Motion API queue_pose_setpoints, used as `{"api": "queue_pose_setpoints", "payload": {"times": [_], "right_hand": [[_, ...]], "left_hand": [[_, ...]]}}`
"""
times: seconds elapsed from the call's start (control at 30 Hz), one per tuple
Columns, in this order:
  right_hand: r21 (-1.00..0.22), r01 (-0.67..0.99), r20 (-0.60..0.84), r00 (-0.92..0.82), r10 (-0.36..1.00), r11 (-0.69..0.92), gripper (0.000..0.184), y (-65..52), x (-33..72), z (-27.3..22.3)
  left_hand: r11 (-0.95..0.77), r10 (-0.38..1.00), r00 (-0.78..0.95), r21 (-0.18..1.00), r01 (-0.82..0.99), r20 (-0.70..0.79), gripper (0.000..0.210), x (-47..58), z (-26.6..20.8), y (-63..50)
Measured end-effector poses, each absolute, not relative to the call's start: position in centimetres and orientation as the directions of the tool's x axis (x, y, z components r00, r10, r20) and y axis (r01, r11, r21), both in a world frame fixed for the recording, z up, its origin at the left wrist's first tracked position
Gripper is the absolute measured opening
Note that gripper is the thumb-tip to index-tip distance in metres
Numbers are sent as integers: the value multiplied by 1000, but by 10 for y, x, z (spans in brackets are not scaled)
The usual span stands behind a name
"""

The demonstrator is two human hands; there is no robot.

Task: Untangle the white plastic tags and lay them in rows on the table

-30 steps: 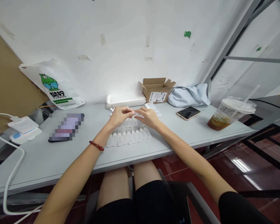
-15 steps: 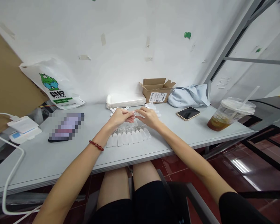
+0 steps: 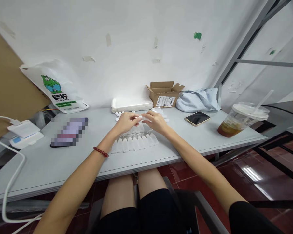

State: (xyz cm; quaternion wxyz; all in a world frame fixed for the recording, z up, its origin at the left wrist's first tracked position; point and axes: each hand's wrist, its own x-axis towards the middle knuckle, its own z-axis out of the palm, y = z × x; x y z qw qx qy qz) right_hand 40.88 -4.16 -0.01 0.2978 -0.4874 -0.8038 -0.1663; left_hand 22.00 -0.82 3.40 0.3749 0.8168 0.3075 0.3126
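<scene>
Above the tabletop, my left hand (image 3: 127, 122) and my right hand (image 3: 156, 122) meet fingertip to fingertip. A small white cap-like piece (image 3: 140, 117) shows between them, pinched by my left thumb and fingers. My right thumb and fingers close round a pale, translucent piece that is mostly hidden. Below my hands, a row of small translucent plastic bottles (image 3: 135, 143) with thin curved spouts lies side by side. Small white caps (image 3: 118, 114) sit behind my left hand. More translucent pieces (image 3: 164, 114) lie behind my right hand.
At the back stand a stack of white trays (image 3: 132, 105), an open cardboard box (image 3: 164, 96) and a pale blue cloth bag (image 3: 197, 100). Phones lie left (image 3: 69, 132) and right (image 3: 197, 118). A drink cup (image 3: 241, 120) stands far right, a plastic bag (image 3: 56, 87) far left.
My fingers have shifted slightly, and the white piece between them shows more plainly. The bottles on the table have stayed put.
</scene>
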Motion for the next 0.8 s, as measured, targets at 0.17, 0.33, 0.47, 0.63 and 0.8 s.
{"api": "queue_pose_setpoints", "payload": {"times": [0.17,0.33,0.47,0.63,0.8], "right_hand": [[4,865,662,-378,648,501,23,-43,407,0],[-8,869,631,-380,676,496,24,-44,407,2],[-52,881,595,-351,723,470,26,-44,407,3],[-86,891,602,-310,735,446,28,-44,406,3],[-53,894,626,-317,713,445,27,-43,404,0]], "left_hand": [[-382,771,612,897,222,177,34,221,37,-9],[-413,754,631,878,243,180,33,219,40,-10],[-548,730,611,796,256,306,23,219,41,-13],[-541,754,564,805,245,336,26,222,38,-13],[-362,822,541,897,251,180,44,222,38,-11]]}}
